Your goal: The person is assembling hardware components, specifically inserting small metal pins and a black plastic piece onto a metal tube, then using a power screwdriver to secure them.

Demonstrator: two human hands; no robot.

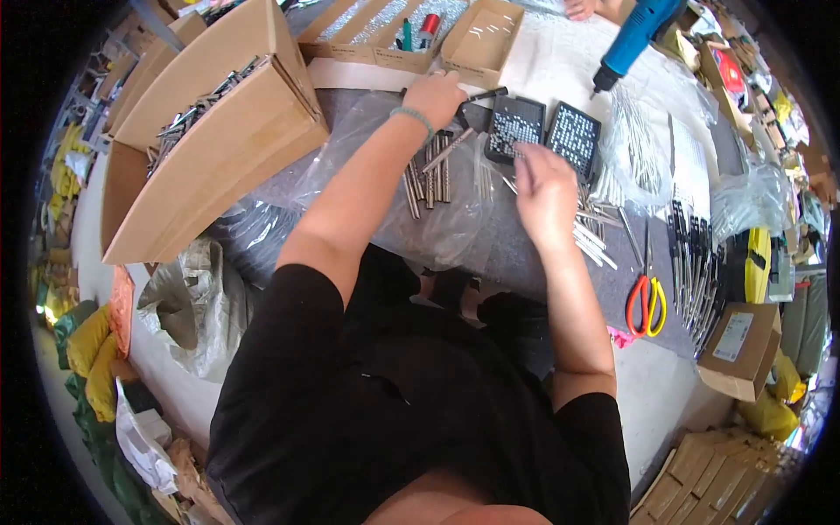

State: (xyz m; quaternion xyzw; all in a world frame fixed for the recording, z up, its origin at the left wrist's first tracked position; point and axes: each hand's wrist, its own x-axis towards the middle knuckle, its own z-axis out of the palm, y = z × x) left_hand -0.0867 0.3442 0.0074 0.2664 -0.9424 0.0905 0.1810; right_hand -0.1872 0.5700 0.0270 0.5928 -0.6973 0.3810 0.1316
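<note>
Half curled, the right hand (547, 188) overlaps a tray (500, 157).

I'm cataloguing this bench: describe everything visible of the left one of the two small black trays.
The left black tray is squarish, shallow and plastic-looking, open on top and filled with small, pale pieces. It lies on the grey worktable, close beside the right black tray. The right hand overlaps its near right corner; contact can't be confirmed.
</note>
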